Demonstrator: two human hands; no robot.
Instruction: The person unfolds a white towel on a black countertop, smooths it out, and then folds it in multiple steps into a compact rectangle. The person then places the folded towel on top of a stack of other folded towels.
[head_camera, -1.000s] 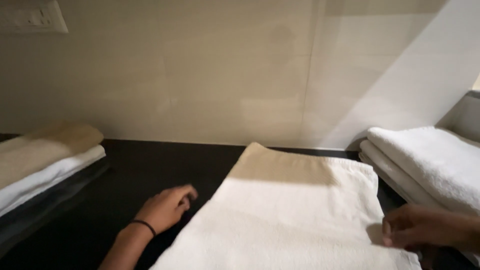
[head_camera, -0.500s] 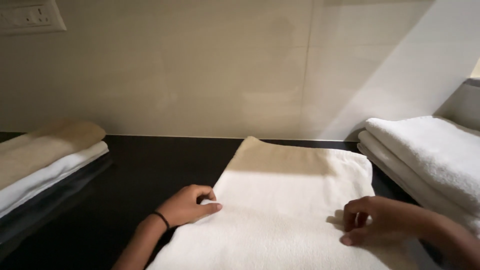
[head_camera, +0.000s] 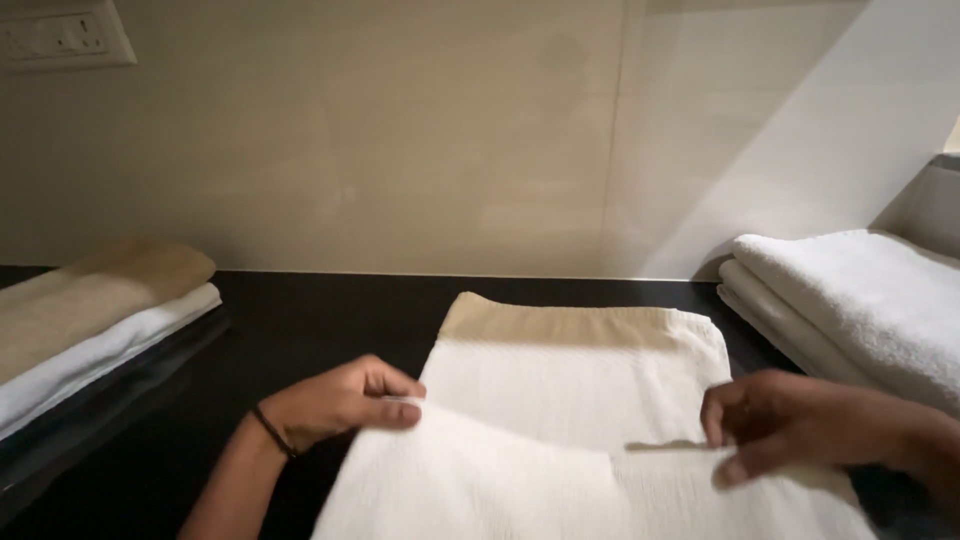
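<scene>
Towels stacked far left (head_camera: 90, 320): a beige one over a white one, on the dark surface (head_camera: 300, 330), well apart from the hands. Wall socket plate (head_camera: 60, 35) top left.

Left hand (head_camera: 335, 405): fingers pinched shut on the left edge of the white towel (head_camera: 570, 400), thumb on top, dark band at the wrist. Towel lies flat at centre of the surface; its near part is lifted and drawn over the far part, far end in shadow.

Right hand (head_camera: 790, 430): fingers clamped on the right edge of the same fold, level with the left.

Folded white towels (head_camera: 850, 300) piled far right, untouched.

Step, as I read it: mid-fold, near half being carried toward the far end. Next move calls for both hands travelling evenly so the edges line up, then releasing flat.

Versus half a second ago: both hands only rested at the towel's edges, cloth flat. Now both grip and the layer is raised.
</scene>
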